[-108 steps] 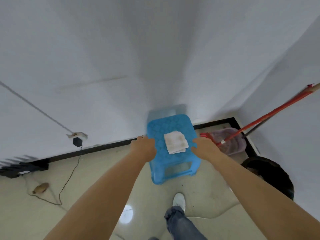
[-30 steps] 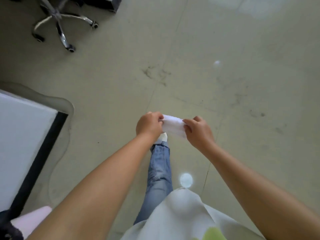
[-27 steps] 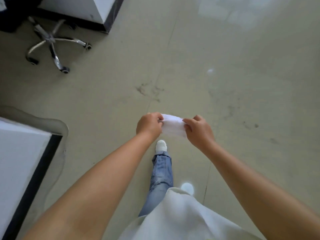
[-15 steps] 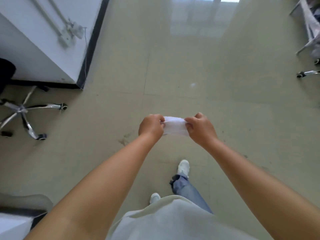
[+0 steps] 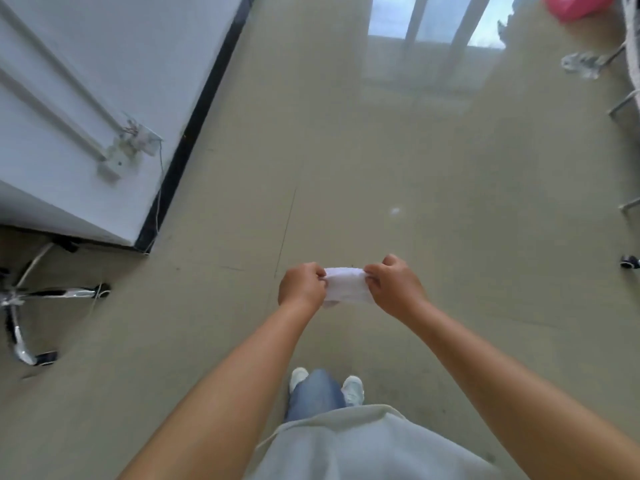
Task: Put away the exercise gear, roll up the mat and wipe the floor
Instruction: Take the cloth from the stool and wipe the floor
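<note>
A small white cloth (image 5: 346, 285) is stretched between my two hands, held in front of me at about waist height above the beige tiled floor (image 5: 363, 174). My left hand (image 5: 303, 285) pinches its left end with curled fingers. My right hand (image 5: 393, 285) pinches the right end the same way. No mat or exercise gear shows in this view.
A white wall corner with a black skirting (image 5: 194, 126) juts in at the upper left, with a loose socket and wire (image 5: 136, 142) on it. A chrome chair base (image 5: 24, 306) stands at the left. More chair legs (image 5: 588, 64) and a pink object (image 5: 575, 6) lie at the far right.
Earlier both hands held a blue stool with the cloth lying on it in a corner. Since then I have turned and walked into the open room, holding the cloth between both hands.
</note>
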A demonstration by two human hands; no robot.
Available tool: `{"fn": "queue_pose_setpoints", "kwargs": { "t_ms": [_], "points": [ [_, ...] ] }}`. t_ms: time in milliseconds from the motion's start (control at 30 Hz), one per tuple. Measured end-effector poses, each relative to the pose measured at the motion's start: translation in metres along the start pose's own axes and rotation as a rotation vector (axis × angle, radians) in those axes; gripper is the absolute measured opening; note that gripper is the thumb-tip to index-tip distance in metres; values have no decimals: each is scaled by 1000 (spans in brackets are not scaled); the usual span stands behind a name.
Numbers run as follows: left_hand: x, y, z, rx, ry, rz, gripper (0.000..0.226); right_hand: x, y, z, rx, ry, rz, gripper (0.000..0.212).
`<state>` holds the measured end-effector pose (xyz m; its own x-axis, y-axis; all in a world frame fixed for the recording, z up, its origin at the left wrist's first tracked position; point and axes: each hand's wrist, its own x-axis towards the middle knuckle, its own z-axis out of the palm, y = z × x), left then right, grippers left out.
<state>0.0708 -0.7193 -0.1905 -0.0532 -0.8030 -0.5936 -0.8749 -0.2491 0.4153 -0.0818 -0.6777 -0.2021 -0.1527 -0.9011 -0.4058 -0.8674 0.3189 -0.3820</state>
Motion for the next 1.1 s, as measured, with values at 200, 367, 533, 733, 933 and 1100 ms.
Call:
{"fn": "queue_pose_setpoints", "kwargs": {
  "t_ms": [200, 367, 533, 733, 933, 1100],
  "points": [
    [127, 46, -54, -110, 14, -46, 28, 149, -22, -52, -52, -89, -70, 29],
    [243, 97, -111, -166, 0, -128, 30, 281, -51, -99, -67, -149, -68, 30],
    [341, 154, -169, -233, 7, -190, 29, 401, -75, -158, -18, -222, -27, 32],
    [451, 213, -213, -371, -4, -301, 31, 541, -89, -211, -57, -303, -10, 36],
    [535, 252, -253, -597, 83, -434, 33, 672, -117, -255, -169, -476, -161, 37],
    [590, 252, -279, -739, 230, -540, 29, 765, -177, -271, -250, -587, -300, 33]
  ]
}}
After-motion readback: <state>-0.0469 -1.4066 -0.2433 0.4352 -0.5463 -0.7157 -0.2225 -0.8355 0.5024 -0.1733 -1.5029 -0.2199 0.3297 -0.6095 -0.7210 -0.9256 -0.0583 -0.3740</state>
